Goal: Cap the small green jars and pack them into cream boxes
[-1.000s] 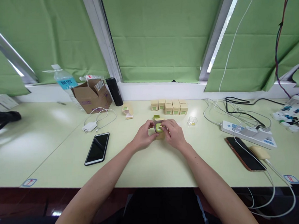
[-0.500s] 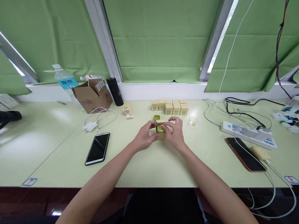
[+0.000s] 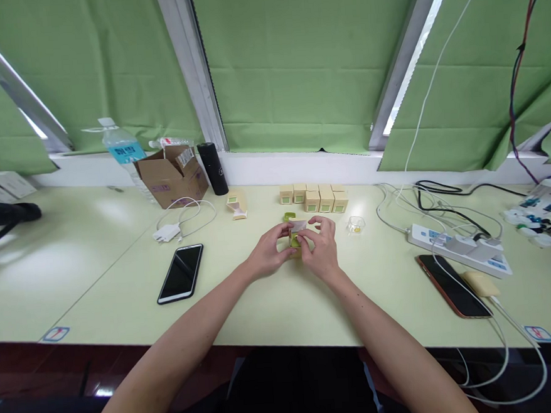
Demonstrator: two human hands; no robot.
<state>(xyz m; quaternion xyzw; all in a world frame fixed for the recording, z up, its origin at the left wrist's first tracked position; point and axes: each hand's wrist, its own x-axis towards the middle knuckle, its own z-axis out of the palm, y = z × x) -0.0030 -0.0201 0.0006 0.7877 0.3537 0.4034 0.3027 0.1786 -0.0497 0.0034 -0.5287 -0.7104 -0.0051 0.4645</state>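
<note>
Between my hands is a small pale-yellow carton (image 3: 299, 225) with its flap raised. My left hand (image 3: 268, 252) grips the carton from the left, thumb in front and fingers behind. Inside its opening shows a small olive-green piece (image 3: 294, 239), partly covered by fingers. My right hand (image 3: 320, 248) pinches at this piece with thumb and index finger, the other fingers lifted. Just behind the carton lies another green piece, open like a small cup (image 3: 289, 217). To the right of my right hand stands a clear plastic cup (image 3: 355, 225) with something yellow in it.
Several small cartons (image 3: 313, 199) stand in a group at the back; an opened one (image 3: 236, 205) lies left of them. A phone (image 3: 181, 273) and charger (image 3: 166, 233) are on the left. A power strip (image 3: 458, 250), cables and another phone (image 3: 451, 285) lie on the right.
The carton's flap now stands more upright, and the carton looks tilted differently. My right fingers have shifted slightly left and down over the green piece.
</note>
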